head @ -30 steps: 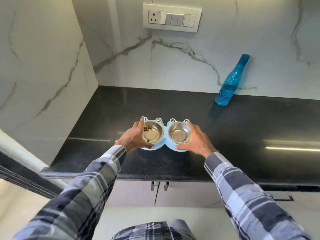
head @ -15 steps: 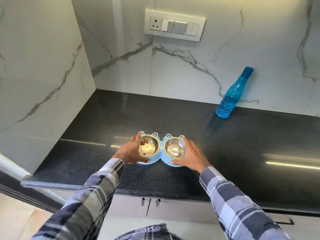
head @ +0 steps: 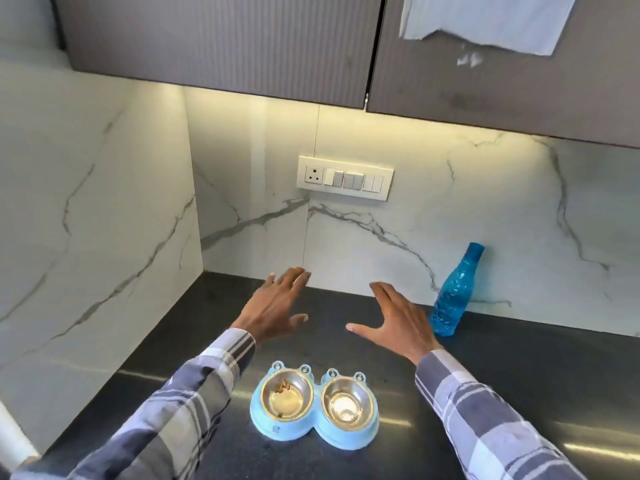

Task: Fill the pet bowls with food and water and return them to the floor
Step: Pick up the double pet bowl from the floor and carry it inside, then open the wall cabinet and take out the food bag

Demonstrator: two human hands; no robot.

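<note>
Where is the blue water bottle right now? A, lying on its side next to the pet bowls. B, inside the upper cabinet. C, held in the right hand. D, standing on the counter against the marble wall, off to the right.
D: the blue bottle stands on the dark counter at the marble wall, beyond the open right hand, which does not touch it.

white cloth (head: 485, 19) cut off by top edge.

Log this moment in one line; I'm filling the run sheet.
left hand: open, raised | right hand: open, raised | pet bowls: on counter, ungrasped | bottle: upright by wall
</note>
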